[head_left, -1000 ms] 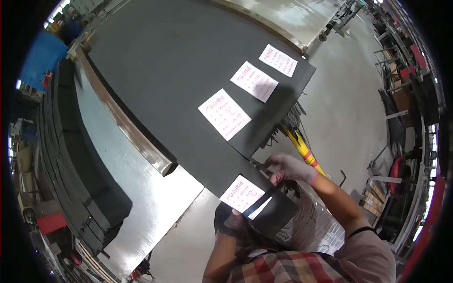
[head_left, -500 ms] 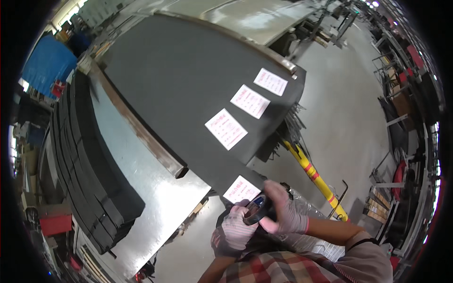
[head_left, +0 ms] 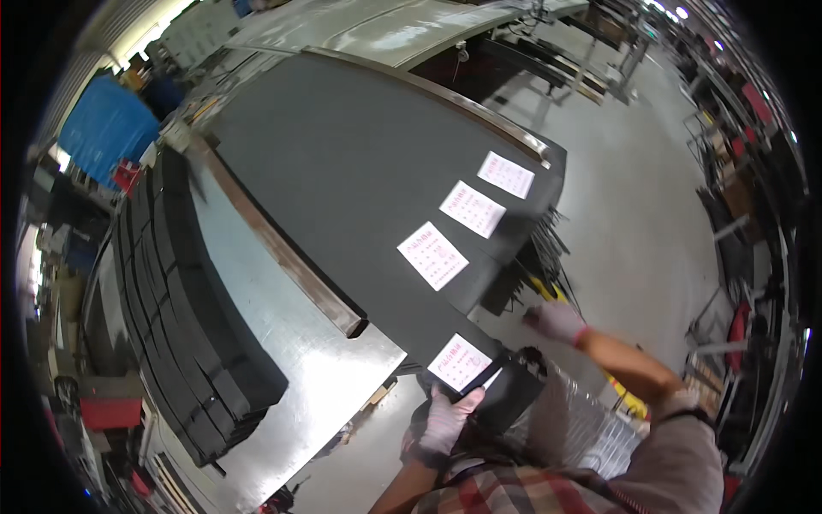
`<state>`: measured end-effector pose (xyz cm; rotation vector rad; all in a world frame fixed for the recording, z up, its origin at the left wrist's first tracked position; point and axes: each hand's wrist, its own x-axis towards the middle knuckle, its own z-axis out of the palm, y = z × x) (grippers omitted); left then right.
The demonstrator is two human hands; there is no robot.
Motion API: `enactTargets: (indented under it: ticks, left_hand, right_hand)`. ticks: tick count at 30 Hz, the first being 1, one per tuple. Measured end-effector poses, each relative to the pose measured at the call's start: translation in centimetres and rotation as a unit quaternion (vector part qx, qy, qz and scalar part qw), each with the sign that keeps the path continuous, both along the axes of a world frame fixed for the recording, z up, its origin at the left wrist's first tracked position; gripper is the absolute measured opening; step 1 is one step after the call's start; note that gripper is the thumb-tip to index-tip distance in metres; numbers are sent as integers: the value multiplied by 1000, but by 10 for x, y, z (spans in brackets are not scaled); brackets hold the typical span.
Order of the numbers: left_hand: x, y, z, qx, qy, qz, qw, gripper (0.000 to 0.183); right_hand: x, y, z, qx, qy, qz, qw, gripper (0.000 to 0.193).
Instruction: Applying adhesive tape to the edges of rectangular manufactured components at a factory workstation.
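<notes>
My left hand (head_left: 448, 422), in a pale glove, is at the lower edge of a white printed sheet (head_left: 460, 361) on the dark panel's near end. Its thumb and fingers close at that edge, where a narrow black strip crosses the sheet's lower right corner; what they grip is unclear. Off to the right, above the floor, is my right hand (head_left: 561, 322), also gloved. Motion blurs its fingers, and the dark patch at their tips cannot be made out. Three more printed sheets (head_left: 433, 255) lie in a row on the large dark panel (head_left: 325, 163).
Brownish metal bars (head_left: 282, 248) run along both sides of the panel. At left, a stack of long black pieces (head_left: 201, 317) rests on a shiny metal table (head_left: 334, 385). A yellow pole (head_left: 629, 398) stands beyond my right arm, near silvery wrapped material (head_left: 591, 428).
My hands have parted: both were on a black tape roll with a blue core. The right hand has swung up and right; the left stays by the near sheet. The view has shifted slightly.
</notes>
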<state>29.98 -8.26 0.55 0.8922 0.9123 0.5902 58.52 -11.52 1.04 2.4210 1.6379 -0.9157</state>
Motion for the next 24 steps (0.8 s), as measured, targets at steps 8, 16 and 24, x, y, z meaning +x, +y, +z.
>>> enactTargets:
  ticks: [8, 16, 24]
  left_hand:
    - [-29, -73, -47, 441, 436, -340, 707, 90]
    - [-18, -12, 20, 119, 331, -289, 890, 99]
    - [-42, 19, 110, -126, -68, -157, 977, 12]
  right_hand:
    - [-63, 43, 53, -119, 56, 185, 974, 93]
    - [-74, 31, 93, -173, 27, 179, 968, 81]
    - [-80, 36, 157, -24, 455, 310, 835, 45]
